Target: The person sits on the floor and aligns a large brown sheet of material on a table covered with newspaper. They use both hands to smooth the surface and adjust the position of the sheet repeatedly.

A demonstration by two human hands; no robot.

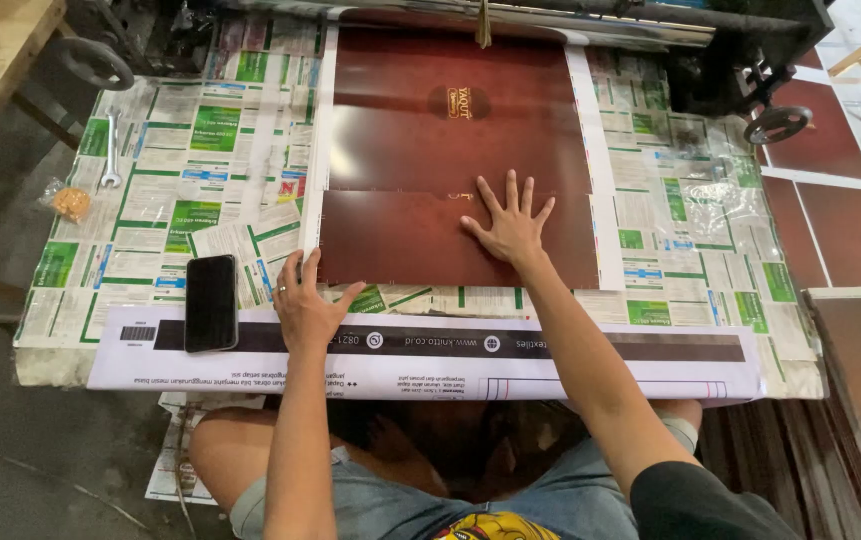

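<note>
A glossy dark red printed sheet (pixel 420 235) lies flat on the paper-covered work table (pixel 200 190), overlapping a larger dark red sheet (pixel 450 110) with a gold oval mark behind it. My right hand (pixel 510 222) is pressed flat on the near sheet, fingers spread. My left hand (pixel 305 300) rests at the sheet's near left corner, thumb and fingers at its edge, a ring on one finger.
A black phone (pixel 211 302) lies left of my left hand on a long white printed strip (pixel 550 365). A wrench (pixel 111 150) and a small snack bag (pixel 71 203) sit at far left. Machine handwheels (pixel 777 124) stand at the back right; stacked red sheets (pixel 850 230) lie right.
</note>
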